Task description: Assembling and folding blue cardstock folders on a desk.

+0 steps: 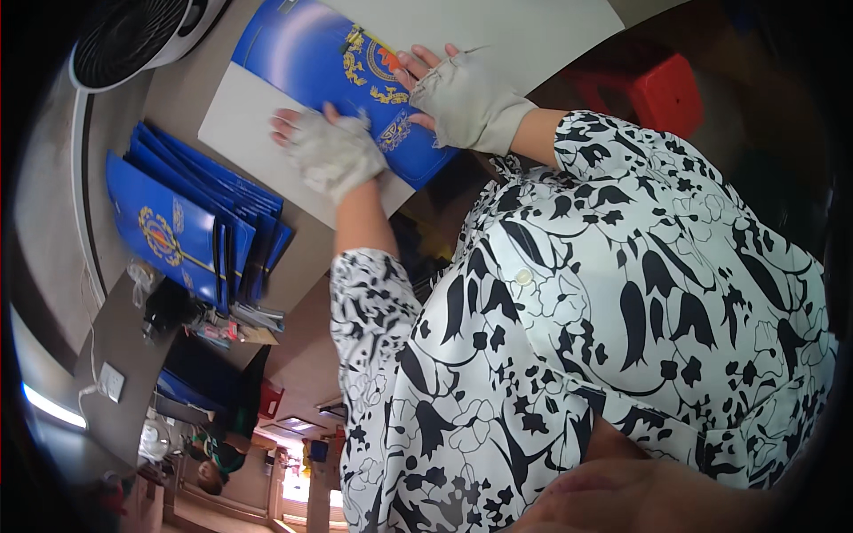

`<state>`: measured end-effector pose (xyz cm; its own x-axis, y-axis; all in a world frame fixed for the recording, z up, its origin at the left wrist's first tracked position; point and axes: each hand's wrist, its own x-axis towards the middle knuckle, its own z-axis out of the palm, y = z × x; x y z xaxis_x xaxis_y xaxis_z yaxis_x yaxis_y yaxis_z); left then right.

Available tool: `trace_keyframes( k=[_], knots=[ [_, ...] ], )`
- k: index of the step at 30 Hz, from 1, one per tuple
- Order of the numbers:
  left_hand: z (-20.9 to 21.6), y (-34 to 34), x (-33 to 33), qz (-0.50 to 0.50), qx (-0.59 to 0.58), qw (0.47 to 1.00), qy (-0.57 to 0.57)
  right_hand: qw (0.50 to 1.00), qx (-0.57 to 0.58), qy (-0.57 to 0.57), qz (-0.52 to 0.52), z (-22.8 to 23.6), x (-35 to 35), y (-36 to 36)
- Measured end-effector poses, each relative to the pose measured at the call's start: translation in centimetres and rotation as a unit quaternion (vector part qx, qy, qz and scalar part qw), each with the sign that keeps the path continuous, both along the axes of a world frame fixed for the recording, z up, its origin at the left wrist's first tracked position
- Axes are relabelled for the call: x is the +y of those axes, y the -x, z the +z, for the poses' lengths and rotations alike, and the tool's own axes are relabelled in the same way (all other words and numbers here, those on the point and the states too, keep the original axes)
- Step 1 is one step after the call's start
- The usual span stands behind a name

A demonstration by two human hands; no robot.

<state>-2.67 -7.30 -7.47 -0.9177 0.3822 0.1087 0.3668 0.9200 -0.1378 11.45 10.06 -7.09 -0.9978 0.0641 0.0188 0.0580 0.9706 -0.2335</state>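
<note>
A glossy blue printed sheet or flat bag (306,67) with gold ornaments and an orange centre lies on a white board (233,115). My left hand (330,151), in a pale fingerless glove, rests at its near left edge, partly over the white board. Those fingers are stretched out, with the thumb toward the blue piece. My right hand (466,99), gloved the same way, lies on the right side of the blue piece, fingers spread beside the gold print. Neither hand grips anything. Both hands cover parts of the blue piece.
Left of the board stands a stack of folded blue printed pieces (191,222). A black and white fan (133,40) is at the upper left, a red plastic stool (662,93) at the right. Small items (222,329) lie near the stack. Another person (218,457) is in the background.
</note>
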Motion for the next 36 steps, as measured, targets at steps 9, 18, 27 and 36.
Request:
trace_keyframes(
  k=[9, 18, 27, 36],
  knots=[
    [1.7, -15.7, -3.3, 0.048, -0.12, 0.99, 0.048, 0.999, 0.036, -0.014, 0.012, -1.8, 0.4, 1.7],
    [0.0, -2.2, 0.5, 0.215, -0.171, 0.852, -0.445, 0.998, -0.044, -0.003, 0.038, -0.2, 0.1, 2.8],
    [-0.2, -1.3, -0.6, 0.186, -0.146, 0.88, -0.413, 0.987, -0.022, -0.054, -0.152, -2.8, 7.4, 1.3],
    [1.7, -1.6, -1.5, 0.265, -0.171, 0.739, -0.595, 0.922, -0.123, 0.045, -0.364, 1.2, 20.2, 3.6]
  ],
)
